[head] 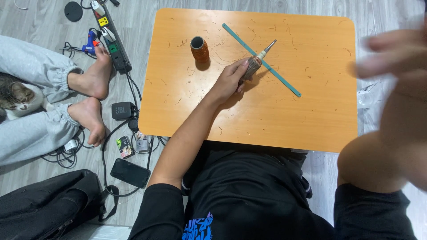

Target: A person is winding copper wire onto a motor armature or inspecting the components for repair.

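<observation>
My left hand (230,80) rests on the orange tabletop (311,120) and grips a motor armature (257,62), a copper-wound core with a thin metal shaft pointing up and right. The shaft crosses a long teal strip (284,82) that lies diagonally on the table. A spool of copper wire (199,49) stands upright to the left of the hand. My right hand (393,53) is raised close to the camera at the right edge, blurred, fingers apart, with nothing visible in it.
Bits of copper wire litter the table. On the floor to the left are another person's bare feet (91,95), a cat (15,98), a power strip (111,38), a glue gun (90,43), a small speaker (122,110), a phone (130,172), cables and a black bag (49,204).
</observation>
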